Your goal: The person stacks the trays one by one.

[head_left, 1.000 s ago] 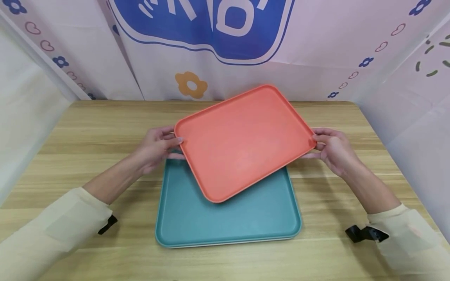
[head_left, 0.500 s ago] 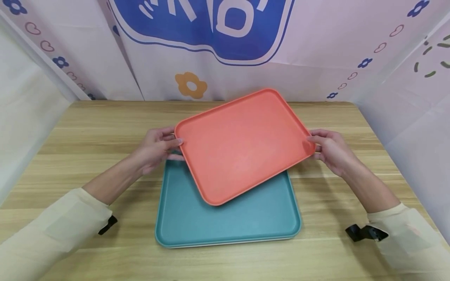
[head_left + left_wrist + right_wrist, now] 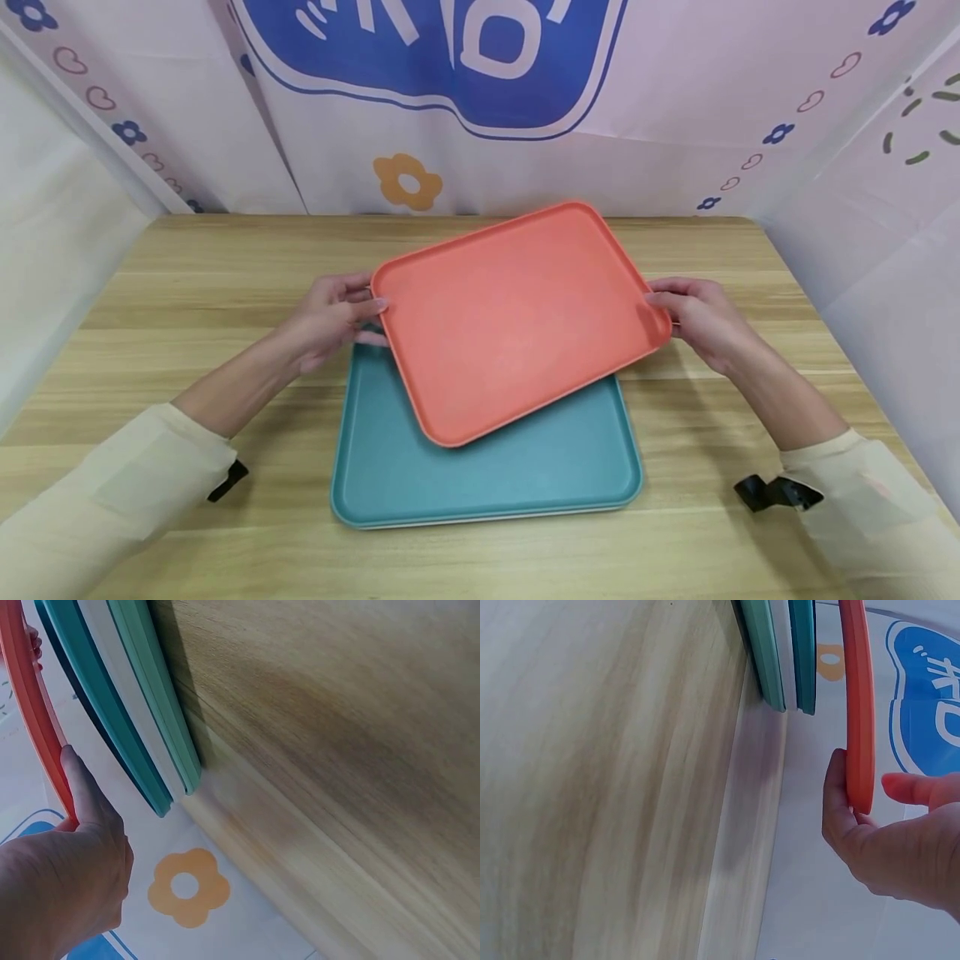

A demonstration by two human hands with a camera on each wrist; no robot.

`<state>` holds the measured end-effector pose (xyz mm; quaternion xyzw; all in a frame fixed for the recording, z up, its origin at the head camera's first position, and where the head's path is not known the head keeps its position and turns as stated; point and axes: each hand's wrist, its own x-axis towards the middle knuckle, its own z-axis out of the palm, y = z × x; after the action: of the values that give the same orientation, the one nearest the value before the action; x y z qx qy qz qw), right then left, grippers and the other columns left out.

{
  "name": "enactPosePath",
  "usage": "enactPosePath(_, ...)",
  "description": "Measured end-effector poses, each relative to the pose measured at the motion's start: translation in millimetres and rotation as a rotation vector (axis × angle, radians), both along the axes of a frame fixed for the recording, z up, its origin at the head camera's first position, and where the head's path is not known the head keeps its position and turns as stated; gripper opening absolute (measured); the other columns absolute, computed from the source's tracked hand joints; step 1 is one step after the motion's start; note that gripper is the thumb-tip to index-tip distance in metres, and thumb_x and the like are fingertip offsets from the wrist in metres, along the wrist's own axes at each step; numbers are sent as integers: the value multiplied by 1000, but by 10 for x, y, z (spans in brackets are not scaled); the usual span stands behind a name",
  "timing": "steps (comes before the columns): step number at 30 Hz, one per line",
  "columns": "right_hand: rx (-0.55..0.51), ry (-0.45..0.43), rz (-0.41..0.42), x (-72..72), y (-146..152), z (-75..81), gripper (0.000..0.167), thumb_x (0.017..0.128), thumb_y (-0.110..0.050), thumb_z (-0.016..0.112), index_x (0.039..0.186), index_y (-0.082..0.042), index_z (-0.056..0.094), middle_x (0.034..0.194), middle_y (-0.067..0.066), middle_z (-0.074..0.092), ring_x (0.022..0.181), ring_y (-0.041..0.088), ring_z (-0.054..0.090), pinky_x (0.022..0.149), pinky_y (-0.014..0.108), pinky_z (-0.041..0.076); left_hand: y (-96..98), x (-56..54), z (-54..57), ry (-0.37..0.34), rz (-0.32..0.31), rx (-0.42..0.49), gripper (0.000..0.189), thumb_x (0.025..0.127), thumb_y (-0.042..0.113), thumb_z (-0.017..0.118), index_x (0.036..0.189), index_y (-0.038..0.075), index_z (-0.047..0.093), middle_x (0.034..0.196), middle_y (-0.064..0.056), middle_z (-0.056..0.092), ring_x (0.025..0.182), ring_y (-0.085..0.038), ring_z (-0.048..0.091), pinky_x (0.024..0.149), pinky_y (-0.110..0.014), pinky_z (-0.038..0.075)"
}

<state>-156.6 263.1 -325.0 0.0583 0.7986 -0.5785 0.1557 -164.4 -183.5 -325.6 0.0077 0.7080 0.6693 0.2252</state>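
Note:
A coral-red rectangular tray (image 3: 517,325) is held in the air at a slant, its left end turned toward the front. My left hand (image 3: 337,315) grips its left short edge, thumb on the rim and fingers beneath. At the right corner my right hand (image 3: 701,321) holds the tray, thumb over the top and fingers below. Under it lies a teal tray (image 3: 480,475), partly covered in the head view. Both wrist views show a gap between the coral tray and the stack, where a white tray (image 3: 127,682) and a light green tray (image 3: 154,697) lie below the teal one.
The stack rests on a wood-grain table (image 3: 225,517). Behind the table hangs a white printed cloth (image 3: 337,167) with a blue sign and an orange flower. White sheets close off the left and right sides. Black straps (image 3: 780,493) show near the sleeves.
The coral tray has come down and slightly toward the front over the teal tray. My right hand has shifted a little left with it, its thumb now farther over the rim.

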Motion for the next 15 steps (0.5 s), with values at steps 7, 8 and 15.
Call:
enactPosePath(7, 26, 12, 17, -27, -20, 6, 51, 109, -19, 52, 150, 10, 42, 124, 5, 59, 93, 4, 67, 86, 21, 60, 12, 11, -15, 12, -25, -8, 55, 108, -2, 47, 160, -5, 29, 139, -26, 53, 97, -13, 72, 87, -35, 63)
enactPosePath(8, 26, 15, 19, -30, -16, 5, 51, 109, -18, 52, 150, 10, 43, 121, 2, 61, 93, 4, 67, 86, 22, 60, 14, 12, -16, 14, -27, -8, 55, 108, -2, 47, 160, -5, 29, 140, -28, 52, 96, -13, 72, 87, -35, 63)
enactPosePath(15, 22, 37, 23, -50, -1, -7, 50, 108, -16, 54, 149, 11, 44, 108, -9, 64, 92, 4, 68, 84, 22, 61, 15, -1, -16, 9, -34, -18, 55, 109, 0, 46, 160, -5, 27, 145, -30, 48, 97, -12, 71, 87, -33, 63)
